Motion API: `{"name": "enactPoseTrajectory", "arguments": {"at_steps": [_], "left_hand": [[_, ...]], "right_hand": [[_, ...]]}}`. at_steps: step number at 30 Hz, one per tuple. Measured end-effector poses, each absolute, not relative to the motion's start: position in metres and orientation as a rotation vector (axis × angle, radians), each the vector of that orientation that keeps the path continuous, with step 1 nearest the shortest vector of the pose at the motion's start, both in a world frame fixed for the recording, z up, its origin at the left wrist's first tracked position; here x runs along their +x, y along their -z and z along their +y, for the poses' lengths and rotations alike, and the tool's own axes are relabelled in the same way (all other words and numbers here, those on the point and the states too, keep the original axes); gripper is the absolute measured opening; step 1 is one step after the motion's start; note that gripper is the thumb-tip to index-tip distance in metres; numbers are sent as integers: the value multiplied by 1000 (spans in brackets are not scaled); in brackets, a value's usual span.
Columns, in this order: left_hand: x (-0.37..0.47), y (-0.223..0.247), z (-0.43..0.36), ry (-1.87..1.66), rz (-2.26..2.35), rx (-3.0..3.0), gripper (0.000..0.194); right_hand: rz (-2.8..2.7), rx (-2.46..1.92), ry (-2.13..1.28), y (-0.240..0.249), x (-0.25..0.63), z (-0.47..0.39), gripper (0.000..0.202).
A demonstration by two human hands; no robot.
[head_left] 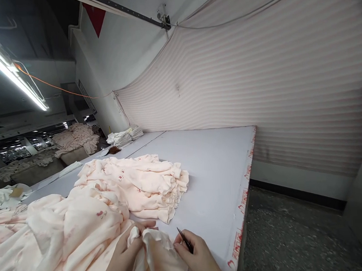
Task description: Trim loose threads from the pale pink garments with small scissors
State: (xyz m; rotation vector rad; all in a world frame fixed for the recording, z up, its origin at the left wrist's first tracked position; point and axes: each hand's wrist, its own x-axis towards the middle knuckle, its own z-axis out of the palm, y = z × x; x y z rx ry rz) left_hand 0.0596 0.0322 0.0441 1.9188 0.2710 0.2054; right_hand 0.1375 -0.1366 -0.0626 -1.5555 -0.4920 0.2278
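My left hand (127, 253) pinches a fold of a pale pink garment (157, 255) at the table's near edge. My right hand (197, 255) holds small dark thread snips (185, 240) with the tips pointing up and away, right beside the same fold. A loose heap of pink printed cloth (58, 233) spreads to the left under my left arm. Behind it lies a stack of folded pink garments (141, 185) with small red motifs.
The grey table (213, 166) ends at a taped right edge (243, 201), with speckled floor (297, 234) beyond. A striped fabric sheet (257, 77) hangs behind. White folded stacks (126, 137) sit at the far end; more pink piles (77, 137) lie on tables at left.
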Motion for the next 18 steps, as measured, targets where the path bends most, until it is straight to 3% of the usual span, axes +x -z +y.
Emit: {"name": "enactPoseTrajectory", "arguments": {"at_steps": [3,6,8,9,11,14,18], "left_hand": [[50,-45,31,-233,247,1774,24],[42,-47,31,-259,177,1655,20],[36,-49,33,-276,103,1635,18],[33,-50,34,-300,59,1697,16],[26,-48,39,-328,-1,1989,14],[19,-32,46,-404,-141,2522,26],[17,-4,49,-674,-309,2556,10]], "right_hand": [[-546,-1481,-237,62,121,-131,14],[-631,-1491,-153,67,105,-124,30],[-643,-1560,-34,67,99,-120,13],[-629,-1586,11,65,97,-119,6],[-591,-1589,25,60,95,-118,12],[-585,-1539,-41,52,93,-120,13],[-655,-1521,-148,49,89,-125,15]]}}
